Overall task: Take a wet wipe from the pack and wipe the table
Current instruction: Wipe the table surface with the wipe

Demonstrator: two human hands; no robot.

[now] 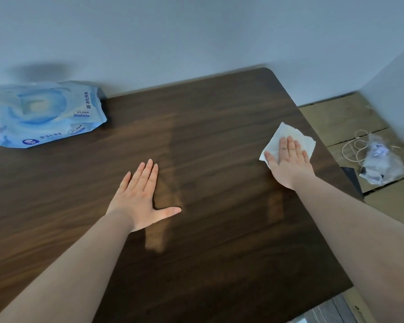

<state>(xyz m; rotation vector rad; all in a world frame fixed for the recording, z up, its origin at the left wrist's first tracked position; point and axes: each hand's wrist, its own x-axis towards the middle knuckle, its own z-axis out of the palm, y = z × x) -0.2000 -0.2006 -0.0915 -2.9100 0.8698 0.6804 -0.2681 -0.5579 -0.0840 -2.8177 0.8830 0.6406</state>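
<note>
A dark wooden table fills the view. A blue pack of wet wipes lies at its far left, near the wall. A white wet wipe is spread flat near the table's right edge, and my right hand presses down on it with flat fingers. My left hand rests palm down on the table's middle, fingers together, thumb out, holding nothing.
A pale wall runs behind the table. To the right, below the table edge, cardboard sheets lie on the floor with a clear plastic bag and a coiled cord on them.
</note>
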